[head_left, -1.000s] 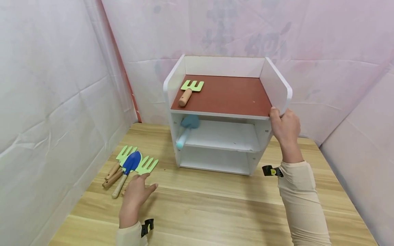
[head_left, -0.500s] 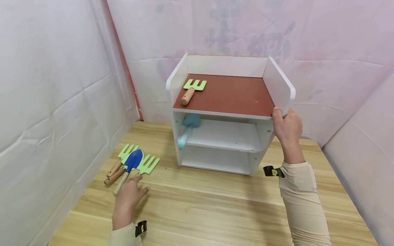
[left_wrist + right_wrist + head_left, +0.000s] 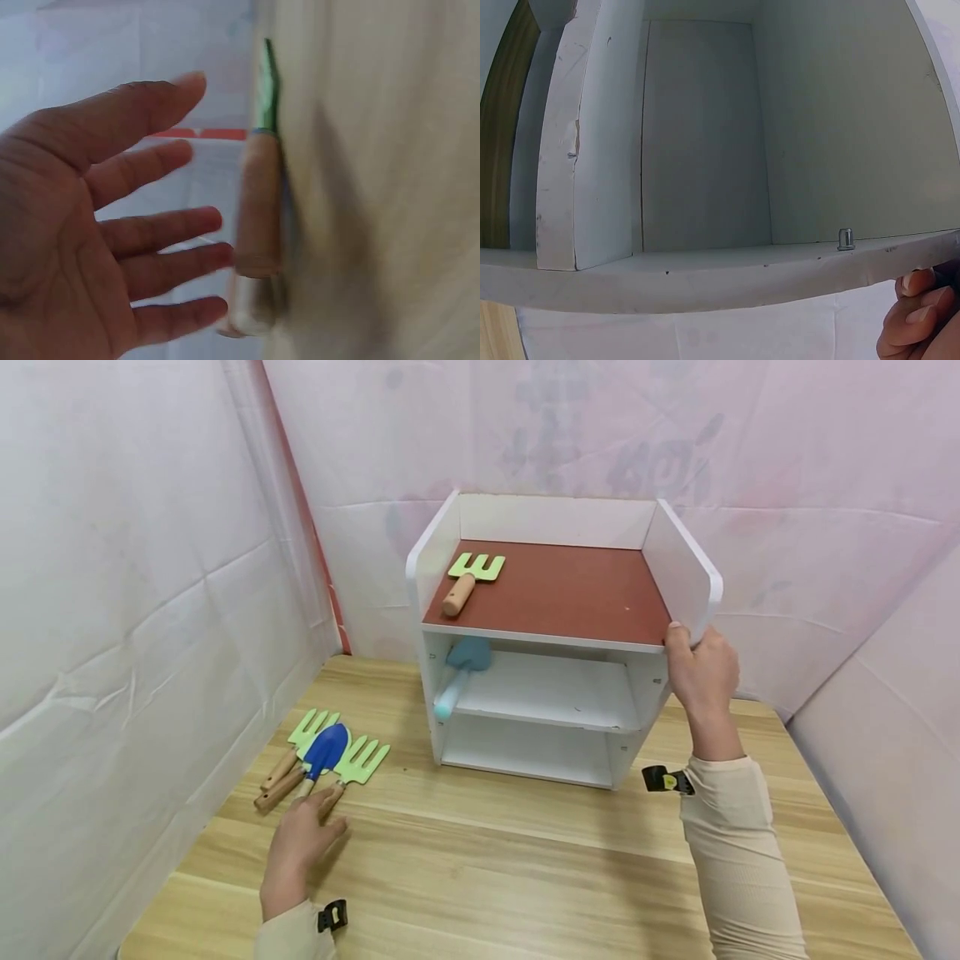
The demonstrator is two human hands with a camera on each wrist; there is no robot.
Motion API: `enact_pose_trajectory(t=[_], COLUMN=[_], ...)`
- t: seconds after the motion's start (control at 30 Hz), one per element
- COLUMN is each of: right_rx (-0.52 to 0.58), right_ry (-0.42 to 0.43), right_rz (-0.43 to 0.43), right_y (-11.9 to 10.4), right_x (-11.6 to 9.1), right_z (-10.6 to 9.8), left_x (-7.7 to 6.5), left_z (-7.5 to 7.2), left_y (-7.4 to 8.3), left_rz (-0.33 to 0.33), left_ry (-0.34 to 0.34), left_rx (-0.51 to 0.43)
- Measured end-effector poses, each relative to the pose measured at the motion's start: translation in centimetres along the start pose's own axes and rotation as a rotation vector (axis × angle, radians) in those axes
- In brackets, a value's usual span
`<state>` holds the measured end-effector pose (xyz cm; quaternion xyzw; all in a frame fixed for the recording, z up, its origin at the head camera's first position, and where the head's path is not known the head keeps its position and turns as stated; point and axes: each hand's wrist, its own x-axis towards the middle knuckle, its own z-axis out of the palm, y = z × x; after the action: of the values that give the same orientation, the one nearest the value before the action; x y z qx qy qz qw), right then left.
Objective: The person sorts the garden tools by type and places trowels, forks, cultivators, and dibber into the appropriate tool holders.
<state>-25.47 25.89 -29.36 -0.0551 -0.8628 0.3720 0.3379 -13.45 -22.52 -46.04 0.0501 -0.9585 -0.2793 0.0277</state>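
My left hand [image 3: 300, 843] hovers over the handles of a small pile of garden tools at the table's left, its fingers spread and apart in the left wrist view. Nearest to it is a green hand fork [image 3: 362, 762] with a wooden handle [image 3: 259, 202]. Beside that fork lies a blue trowel [image 3: 327, 750], on top of more green forks [image 3: 306, 732]. My right hand [image 3: 705, 681] grips the front right edge of a white shelf unit [image 3: 525, 639], thumb on the front. In the right wrist view only its curled fingers [image 3: 915, 322] show.
On the unit's brown top lies another green fork [image 3: 476, 568]. A light blue trowel [image 3: 467, 664] rests on the middle shelf at the left, its handle sticking out past the front. White cloth [image 3: 150, 610] hangs around the wooden table [image 3: 480, 877].
My left hand has moved left and slightly down toward the tool handles, uncovering more of the near fork. The right hand keeps its grip on the shelf unit. The head view shifted slightly.
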Motion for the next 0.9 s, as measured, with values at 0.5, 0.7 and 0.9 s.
enact_pose_trajectory(t=[0.5,0.7,0.9], right_rx=[0.013,0.015,0.011], right_ry=[-0.005,-0.005,0.015], right_rz=[-0.010,-0.008,-0.026], right_y=[0.2,0.2,0.2], right_x=[0.1,0.0,0.1], right_z=[0.1,0.1,0.2], left_x=[1.5,1.8,2.2], left_z=[1.6,1.5,1.6], left_y=[-2.0,-1.9,-1.6], left_rz=[-0.078,-0.120,-0.136], left_ry=[0.015,0.033,0.050], left_rx=[-0.081,-0.069,-0.069])
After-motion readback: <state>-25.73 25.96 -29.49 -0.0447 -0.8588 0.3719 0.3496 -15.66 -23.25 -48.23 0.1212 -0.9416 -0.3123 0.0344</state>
